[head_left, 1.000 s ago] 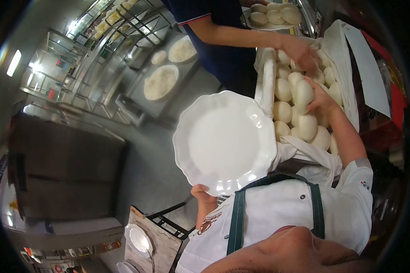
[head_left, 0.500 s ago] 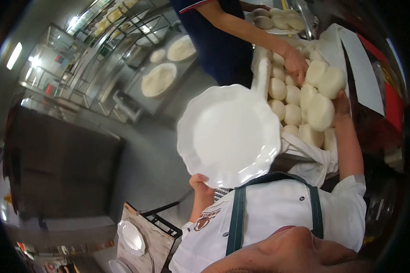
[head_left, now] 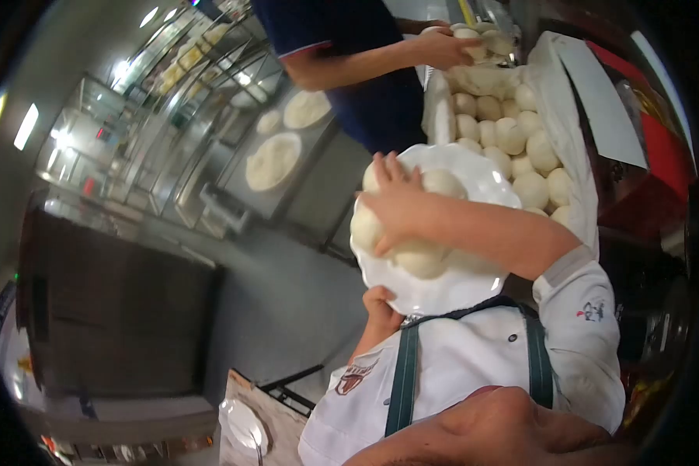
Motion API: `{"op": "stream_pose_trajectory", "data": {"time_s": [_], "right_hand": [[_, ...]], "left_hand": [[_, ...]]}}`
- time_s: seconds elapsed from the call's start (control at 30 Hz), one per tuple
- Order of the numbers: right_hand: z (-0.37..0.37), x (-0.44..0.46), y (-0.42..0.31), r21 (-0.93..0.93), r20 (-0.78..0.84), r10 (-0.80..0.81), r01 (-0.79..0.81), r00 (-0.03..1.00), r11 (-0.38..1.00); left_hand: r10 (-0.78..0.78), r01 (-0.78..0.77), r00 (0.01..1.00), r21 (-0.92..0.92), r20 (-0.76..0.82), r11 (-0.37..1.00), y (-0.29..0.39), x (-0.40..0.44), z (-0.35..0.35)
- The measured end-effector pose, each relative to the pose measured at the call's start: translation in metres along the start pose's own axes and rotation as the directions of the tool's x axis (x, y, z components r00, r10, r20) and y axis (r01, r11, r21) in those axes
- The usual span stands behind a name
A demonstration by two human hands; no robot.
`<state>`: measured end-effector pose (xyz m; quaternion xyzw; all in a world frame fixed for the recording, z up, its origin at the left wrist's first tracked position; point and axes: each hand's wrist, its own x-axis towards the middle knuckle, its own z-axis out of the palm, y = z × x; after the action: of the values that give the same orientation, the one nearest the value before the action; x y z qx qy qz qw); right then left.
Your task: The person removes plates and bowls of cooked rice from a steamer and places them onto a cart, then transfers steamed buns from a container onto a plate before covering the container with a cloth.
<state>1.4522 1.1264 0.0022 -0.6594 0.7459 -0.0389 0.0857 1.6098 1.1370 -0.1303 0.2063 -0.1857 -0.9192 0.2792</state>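
My left hand (head_left: 383, 305) grips the near left rim of a white scalloped plate (head_left: 485, 272), with the thumb on top. Several round white steamed buns (head_left: 421, 262) sit on the plate's left half. My right hand (head_left: 396, 200) reaches across the plate, its fingers spread round and between these buns, partly hiding them. Just past the plate on the right stands a cloth-lined white box (head_left: 586, 210) holding many more buns (head_left: 509, 137).
A co-worker in dark blue stands ahead, a hand (head_left: 446, 48) at a group of buns (head_left: 495, 45). A red box (head_left: 637, 101) lies to the right. Left are a metal counter with bowls of white powder (head_left: 273, 161) and a side table with a white dish (head_left: 243, 423).
My right hand has swung left from the box to the plate, bringing several buns onto it. The plate has shifted slightly right. The co-worker's hand has left the box and moved up.
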Motion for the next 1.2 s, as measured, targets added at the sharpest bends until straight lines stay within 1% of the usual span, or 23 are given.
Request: {"op": "stream_pose_trajectory", "data": {"time_s": [0.07, 0.1, 0.13, 0.17, 0.2, 0.23, 0.27, 0.3, 0.33, 0.37, 0.4, 0.43, 0.5, 0.6, 0.63, 0.7, 0.8, 0.9, 1.0, 1.1, 1.13, 1.17, 1.2], "right_hand": [[0.012, -0.001, 0.008, 0.190, -0.168, -0.057, 0.089, 0.984, 0.978], [0.016, -0.003, 0.013, 0.279, -0.251, -0.078, 0.149, 0.965, 0.949], [0.020, -0.011, 0.026, 0.222, -0.466, -0.110, 0.236, 0.878, 0.946], [0.017, -0.025, 0.042, 0.273, -0.535, -0.087, 0.269, 0.841, 0.924], [0.012, -0.041, 0.061, 0.320, -0.598, -0.061, 0.308, 0.799, 0.896], [0.011, -0.054, 0.088, 0.356, -0.620, 0.047, 0.227, 0.783, 0.906], [0.005, -0.067, 0.115, 0.377, -0.576, 0.167, 0.079, 0.800, 0.923], [0.011, -0.068, 0.157, 0.471, -0.543, 0.321, -0.035, 0.776, 0.881], [0.023, -0.074, 0.201, 0.398, -0.585, 0.392, -0.170, 0.710, 0.902], [0.025, -0.083, 0.227, 0.181, -0.525, 0.382, -0.338, 0.761, 0.923], [0.026, -0.090, 0.245, -0.062, -0.464, 0.385, -0.463, 0.798, 0.884], [0.028, -0.096, 0.253, -0.146, -0.354, 0.417, -0.490, 0.837, 0.860], [0.028, -0.104, 0.258, -0.322, -0.137, 0.494, -0.510, 0.858, 0.798], [0.028, -0.106, 0.261, -0.540, -0.119, 0.330, -0.340, 0.936, 0.770], [0.038, -0.104, 0.265, -0.497, -0.195, 0.245, -0.312, 0.950, 0.810], [0.056, -0.093, 0.273, -0.424, -0.358, 0.074, -0.233, 0.931, 0.875], [0.051, -0.075, 0.259, -0.415, -0.208, 0.277, -0.341, 0.938, 0.843], [0.028, -0.059, 0.255, -0.416, -0.125, 0.454, -0.462, 0.882, 0.783], [0.047, -0.048, 0.285, -0.517, -0.181, 0.437, -0.463, 0.881, 0.720], [0.039, -0.056, 0.294, -0.292, -0.329, 0.411, -0.506, 0.850, 0.812], [0.035, -0.065, 0.299, -0.107, -0.435, 0.323, -0.405, 0.840, 0.908], [0.030, -0.075, 0.305, 0.066, -0.542, 0.252, -0.259, 0.801, 0.964], [0.025, -0.084, 0.307, 0.222, -0.644, 0.207, -0.079, 0.736, 0.972]], "left_hand": [[-0.012, 0.015, 0.997, -0.039, 0.078, 0.999, 0.001, 0.001, -0.014], [0.011, -0.011, 0.998, -0.013, 0.058, 1.000, 0.004, -0.001, -0.016], [0.039, -0.039, 0.998, 0.007, 0.039, 0.999, 0.007, -0.002, -0.016], [0.068, -0.068, 0.997, 0.025, 0.020, 0.997, 0.009, -0.002, -0.015], [0.101, -0.101, 0.994, -0.016, 0.040, 0.995, 0.012, 0.002, -0.020], [0.112, -0.111, 0.993, -0.007, 0.049, 0.994, 0.015, 0.001, -0.017], [0.126, -0.126, 0.991, 0.003, 0.055, 0.992, 0.019, 0.000, -0.014], [0.143, -0.145, 0.988, 0.014, 0.061, 0.989, 0.022, -0.001, -0.013], [0.139, -0.140, 0.988, 0.011, 0.061, 0.990, 0.022, -0.001, -0.017], [0.134, -0.135, 0.990, 0.012, 0.034, 0.991, 0.022, -0.002, -0.022], [0.132, -0.132, 0.991, 0.015, 0.012, 0.991, 0.022, 0.000, -0.026], [0.130, -0.130, 0.991, 0.016, -0.006, 0.991, 0.023, 0.001, -0.027], [0.139, -0.140, 0.990, 0.023, 0.018, 0.990, 0.023, -0.001, -0.015], [0.104, -0.103, 0.994, -0.005, 0.032, 0.995, 0.021, 0.001, -0.013], [0.080, -0.080, 0.996, -0.017, 0.028, 0.997, 0.021, 0.001, -0.014], [0.078, -0.078, 0.997, -0.019, 0.017, 0.997, 0.018, 0.003, -0.013], [0.052, -0.052, 0.999, -0.034, 0.013, 0.998, 0.014, 0.002, -0.012], [0.065, -0.065, 0.998, -0.031, 0.013, 0.997, 0.013, 0.004, -0.010], [0.085, -0.085, 0.996, -0.005, 0.004, 0.996, 0.011, 0.003, -0.008], [0.091, -0.091, 0.996, 0.000, -0.006, 0.996, 0.011, 0.002, -0.010], [0.094, -0.094, 0.996, -0.006, -0.014, 0.996, 0.010, 0.001, -0.013], [0.083, -0.083, 0.997, -0.013, -0.012, 0.996, 0.008, 0.001, -0.014], [0.073, -0.073, 0.997, -0.020, -0.014, 0.997, 0.007, 0.002, -0.016]]}}
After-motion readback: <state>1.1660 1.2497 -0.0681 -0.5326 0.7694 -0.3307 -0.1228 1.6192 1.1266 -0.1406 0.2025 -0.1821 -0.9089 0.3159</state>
